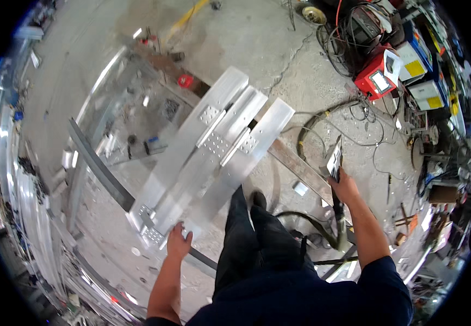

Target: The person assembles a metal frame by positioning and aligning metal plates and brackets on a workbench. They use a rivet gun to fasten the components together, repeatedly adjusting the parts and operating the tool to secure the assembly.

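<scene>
Decent exposure here, pretty bright with a cool, even cast. The aluminum panels (181, 157) kick back a soft, milky glare, and the concrete floor (257, 43) reads pale gray. Can't really tell where the main light sits. The trousers (241, 244) and navy shirt (300, 301) sink to near-black. Fisheye bends the metal stock (15, 190) on the left into arcs, fine detail goes mushy out there, and a black ring with bluish fringing eats the corners.

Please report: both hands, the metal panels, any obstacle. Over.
Left hand open by metal panels, near end. Right hand gripping black-handled tool. Panels silvery, side by side. Possible snag: dark hose looped on floor, right.
</scene>
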`<state>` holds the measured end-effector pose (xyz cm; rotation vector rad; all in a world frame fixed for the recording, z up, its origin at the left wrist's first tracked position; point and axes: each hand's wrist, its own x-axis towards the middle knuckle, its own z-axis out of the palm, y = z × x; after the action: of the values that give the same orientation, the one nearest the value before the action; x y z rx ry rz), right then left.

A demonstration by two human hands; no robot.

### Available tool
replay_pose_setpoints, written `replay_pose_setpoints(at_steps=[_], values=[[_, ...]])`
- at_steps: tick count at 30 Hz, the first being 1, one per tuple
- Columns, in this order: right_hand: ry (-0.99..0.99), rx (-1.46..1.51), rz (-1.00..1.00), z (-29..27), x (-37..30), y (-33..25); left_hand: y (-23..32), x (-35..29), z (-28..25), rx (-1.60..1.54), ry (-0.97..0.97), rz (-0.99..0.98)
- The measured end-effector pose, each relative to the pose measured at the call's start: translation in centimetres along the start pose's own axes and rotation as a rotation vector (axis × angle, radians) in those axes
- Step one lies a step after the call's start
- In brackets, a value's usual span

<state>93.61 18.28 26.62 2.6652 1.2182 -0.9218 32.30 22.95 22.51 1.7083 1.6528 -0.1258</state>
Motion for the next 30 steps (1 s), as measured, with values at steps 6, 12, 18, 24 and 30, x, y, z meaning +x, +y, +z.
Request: replay_pose_setpoints(at_steps=[6, 12, 18, 24, 30], values=[[0.016, -0.049, 0.011, 3.8, 6.4, -0.9, 4.6, 9.3, 4.1, 0.054, 0.004, 0.252], [-0.157, -0.091, 0.029, 10.3, 12.2, -3.4, 12.6, 17.0, 3.9, 0.072, -0.022, 0.396], [-0.247, -0.118, -0.002, 16.2, 15.4, -4.1, 17.2, 21.5, 7.9, 0.138, 0.099, 0.445], [-0.329, -0.207, 0.048, 17.8, 16.7, -5.6, 18.6, 22.9, 12.1, 0.204, 0.208, 0.295], [-0.471, -0.426, -0.017, 16.9, 18.3, -7.3, 19.2, 23.5, 16.0, 0.233, 0.184, 0.4]])
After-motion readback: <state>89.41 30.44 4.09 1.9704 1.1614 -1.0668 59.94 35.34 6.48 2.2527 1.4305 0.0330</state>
